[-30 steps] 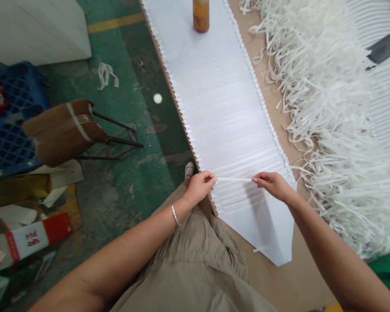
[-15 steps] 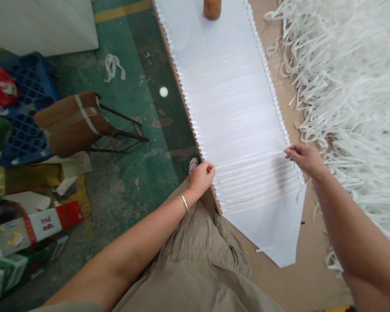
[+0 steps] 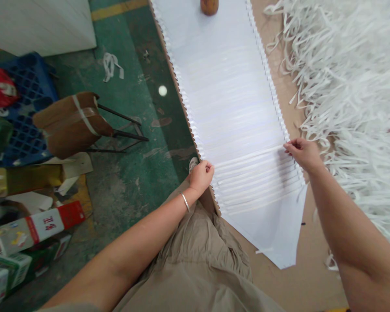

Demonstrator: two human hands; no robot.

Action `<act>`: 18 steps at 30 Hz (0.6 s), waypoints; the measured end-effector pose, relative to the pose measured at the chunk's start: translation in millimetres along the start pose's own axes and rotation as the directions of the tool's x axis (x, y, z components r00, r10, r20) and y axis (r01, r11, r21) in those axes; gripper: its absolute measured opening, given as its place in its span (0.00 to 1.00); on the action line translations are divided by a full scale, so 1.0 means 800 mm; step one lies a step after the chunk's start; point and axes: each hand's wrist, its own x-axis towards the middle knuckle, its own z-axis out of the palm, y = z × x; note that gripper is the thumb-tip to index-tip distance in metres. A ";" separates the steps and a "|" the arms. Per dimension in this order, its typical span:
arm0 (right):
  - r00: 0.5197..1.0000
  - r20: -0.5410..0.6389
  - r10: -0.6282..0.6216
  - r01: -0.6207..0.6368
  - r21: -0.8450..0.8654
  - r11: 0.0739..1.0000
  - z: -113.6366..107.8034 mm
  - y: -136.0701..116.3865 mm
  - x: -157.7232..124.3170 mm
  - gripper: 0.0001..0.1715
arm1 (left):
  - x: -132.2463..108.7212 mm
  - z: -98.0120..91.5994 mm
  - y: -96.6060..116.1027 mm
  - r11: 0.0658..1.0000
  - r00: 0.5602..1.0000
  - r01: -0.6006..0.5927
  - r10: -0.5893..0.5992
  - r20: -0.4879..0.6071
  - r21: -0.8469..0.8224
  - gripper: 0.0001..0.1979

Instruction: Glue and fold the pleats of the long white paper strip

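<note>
Bare sheet (image 3: 227,86) ahead lies open; strip pile (image 3: 351,86) crowds the right.

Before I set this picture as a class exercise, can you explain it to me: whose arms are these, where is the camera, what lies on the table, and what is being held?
The camera sits on a person's head, looking down at their own bare arms. The left hand and the right hand each pinch one end of a thin white strip that stretches across a long row of white sheets on a brown table. A heap of loose white strips lies to the right. A brown bottle stands at the far end. On the green floor to the left stands a stool.
</note>
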 end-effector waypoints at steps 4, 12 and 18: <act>0.999 -0.035 -0.029 0.028 -0.026 0.999 0.004 -0.007 -0.001 0.17 | 0.001 -0.001 -0.001 1.000 1.000 -0.014 0.013 -0.015 -0.028 0.06; 0.999 -0.043 -0.007 0.004 -0.066 0.998 0.013 -0.007 0.004 0.14 | -0.002 -0.004 0.001 0.999 0.999 -0.033 0.032 -0.018 -0.037 0.07; 0.996 -0.087 0.006 -0.010 -0.046 0.999 0.017 -0.002 0.005 0.16 | -0.006 -0.006 0.007 0.999 0.999 -0.041 0.042 -0.008 0.026 0.08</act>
